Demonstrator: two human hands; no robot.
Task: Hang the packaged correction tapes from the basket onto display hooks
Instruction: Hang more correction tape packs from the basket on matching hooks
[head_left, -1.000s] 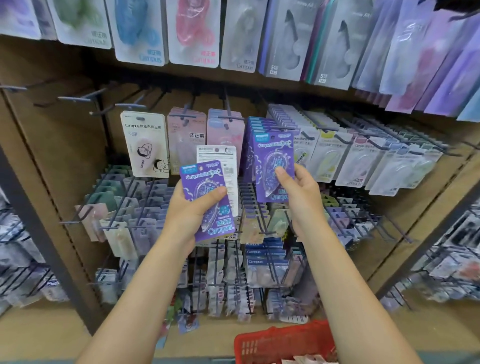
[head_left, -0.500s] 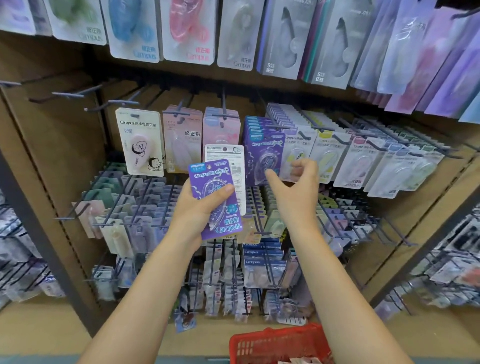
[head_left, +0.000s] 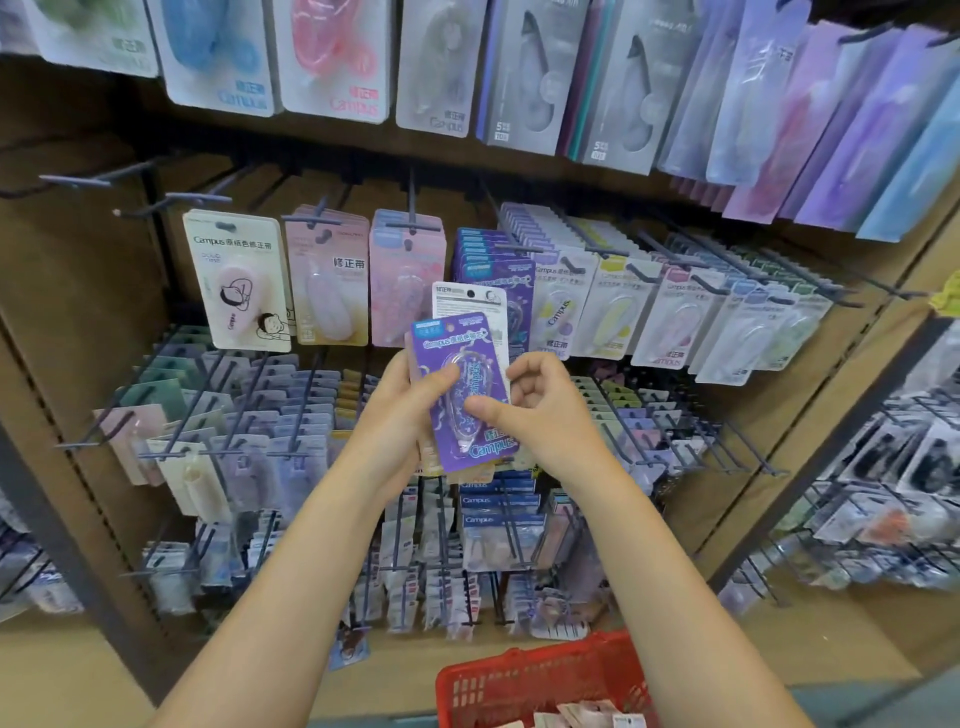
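Gripping a small stack of purple carded correction-tape packs (head_left: 465, 395), the left hand (head_left: 402, 415) held it below the purple-pack hook (head_left: 506, 244); the right hand (head_left: 530, 410), having just hung one, returned and pinched the front pack, likely next to hang.

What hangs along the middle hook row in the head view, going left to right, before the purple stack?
White cartoon-figure card pack → pale pink pack with yellowish base → pink patterned pack.
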